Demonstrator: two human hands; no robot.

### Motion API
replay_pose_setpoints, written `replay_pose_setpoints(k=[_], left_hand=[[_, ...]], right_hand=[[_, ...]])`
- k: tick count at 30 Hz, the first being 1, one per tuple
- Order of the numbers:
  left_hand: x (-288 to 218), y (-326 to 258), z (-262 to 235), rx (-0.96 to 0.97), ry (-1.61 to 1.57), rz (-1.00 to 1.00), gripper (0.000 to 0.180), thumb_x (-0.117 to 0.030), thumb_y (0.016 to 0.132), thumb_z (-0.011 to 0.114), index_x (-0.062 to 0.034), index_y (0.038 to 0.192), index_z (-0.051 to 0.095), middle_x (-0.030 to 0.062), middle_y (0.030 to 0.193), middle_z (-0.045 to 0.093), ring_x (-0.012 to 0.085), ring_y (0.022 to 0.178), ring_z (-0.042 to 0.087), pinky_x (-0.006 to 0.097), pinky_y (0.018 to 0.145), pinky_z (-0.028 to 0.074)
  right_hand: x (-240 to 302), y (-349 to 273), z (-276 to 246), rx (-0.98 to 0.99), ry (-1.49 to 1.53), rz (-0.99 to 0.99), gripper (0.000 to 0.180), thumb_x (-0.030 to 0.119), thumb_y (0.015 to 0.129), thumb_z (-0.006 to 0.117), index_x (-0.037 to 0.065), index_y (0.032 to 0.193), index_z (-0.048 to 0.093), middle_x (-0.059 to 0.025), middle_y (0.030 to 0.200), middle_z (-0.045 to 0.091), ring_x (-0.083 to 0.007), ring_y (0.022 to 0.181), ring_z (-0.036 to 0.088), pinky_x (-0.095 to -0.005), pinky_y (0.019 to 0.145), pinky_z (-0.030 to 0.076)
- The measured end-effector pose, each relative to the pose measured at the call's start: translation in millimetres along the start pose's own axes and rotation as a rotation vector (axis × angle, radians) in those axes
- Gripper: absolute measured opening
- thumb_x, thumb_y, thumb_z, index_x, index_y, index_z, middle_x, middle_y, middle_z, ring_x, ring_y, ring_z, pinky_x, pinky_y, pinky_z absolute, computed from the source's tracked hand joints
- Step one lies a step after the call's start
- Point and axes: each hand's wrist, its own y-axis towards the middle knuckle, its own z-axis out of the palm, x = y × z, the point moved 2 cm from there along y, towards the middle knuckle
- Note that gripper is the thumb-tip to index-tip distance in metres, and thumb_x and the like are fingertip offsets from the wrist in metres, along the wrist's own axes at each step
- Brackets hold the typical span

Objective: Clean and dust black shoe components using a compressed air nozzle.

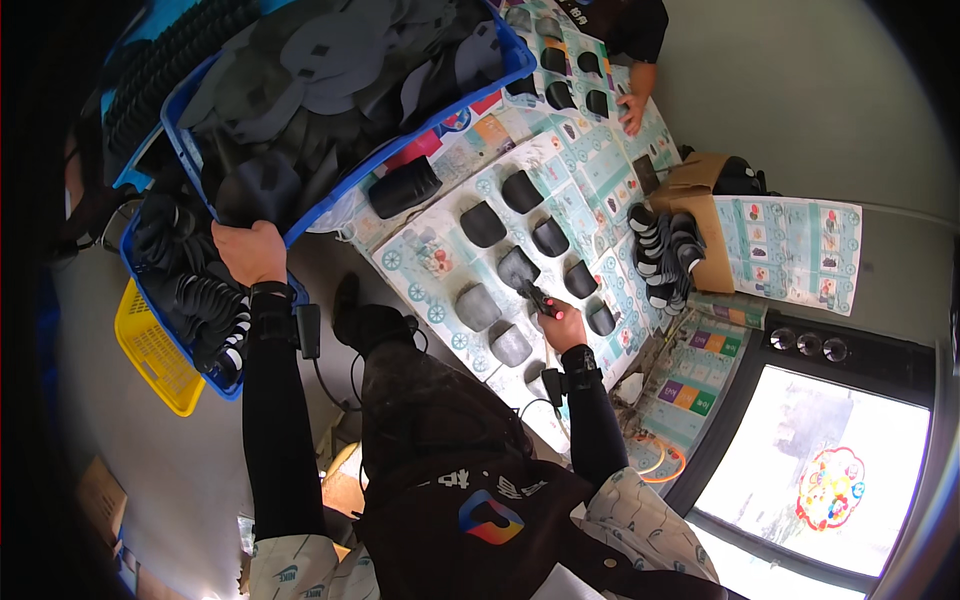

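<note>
Dark grey shoe-toe piece (517,266) lies on the paper-covered table (420,262), among other grey pieces in rows; right hand (563,326) closed around a dark brush-like tool (537,297), its tip touching that piece; left hand (251,252) curled over the rim of a blue crate (400,140) full of grey cut parts; yellow basket (150,350) further left; another person's hand (632,112) at the table's far end.

Pale grey floor (830,110); bright window (830,480) at lower right.
</note>
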Motion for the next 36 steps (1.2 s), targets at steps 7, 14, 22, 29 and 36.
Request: replay_pose_setpoints(k=[7,14,22,29,36], left_hand=[[-1,-1,4,-0.023,0.015,0.016,0.059,-0.014,0.079,0.056,0.0105,0.132,0.044,0.0286,0.125,0.058,0.0443,0.116,0.057,0.048,0.102,0.046],[-3,-2,4,-0.024,0.000,0.014,0.058,-0.014,0.079,0.056,0.0089,0.131,0.045,0.0280,0.124,0.059,0.0442,0.115,0.058,0.048,0.101,0.047],[2,1,2,-0.025,0.020,0.009,0.058,-0.014,0.079,0.056,0.0089,0.131,0.045,0.0284,0.125,0.059,0.0447,0.114,0.058,0.048,0.100,0.047],[1,0,2,-0.034,0.022,0.017,0.059,-0.014,0.079,0.056,0.0101,0.131,0.044,0.0293,0.125,0.058,0.0451,0.114,0.058,0.048,0.101,0.047],[2,3,-7,-0.005,0.005,-0.004,0.059,-0.014,0.079,0.055,0.0107,0.131,0.044,0.0300,0.124,0.058,0.0451,0.115,0.057,0.048,0.102,0.046]], right_hand=[[2,-1,-5,-0.007,-0.024,-0.001,0.029,0.023,0.079,0.067,0.006,0.103,0.072,-0.0248,0.086,0.068,-0.0437,0.087,0.066,-0.0470,0.076,0.053],[-1,-1,-7,-0.035,-0.063,-0.064,0.028,0.020,0.078,0.064,0.005,0.100,0.071,-0.0248,0.086,0.067,-0.0441,0.085,0.065,-0.0487,0.076,0.053],[-4,0,-11,0.020,-0.099,-0.047,0.029,0.020,0.075,0.062,0.004,0.099,0.071,-0.0258,0.086,0.067,-0.0456,0.087,0.064,-0.0494,0.078,0.052],[-7,3,-10,-0.006,-0.101,-0.061,0.030,0.019,0.075,0.062,0.004,0.099,0.071,-0.0271,0.087,0.067,-0.0458,0.087,0.064,-0.0497,0.078,0.053],[-14,6,-4,0.048,-0.080,-0.015,0.035,0.019,0.074,0.062,0.006,0.105,0.072,-0.0271,0.088,0.067,-0.0449,0.089,0.065,-0.0487,0.080,0.053]])
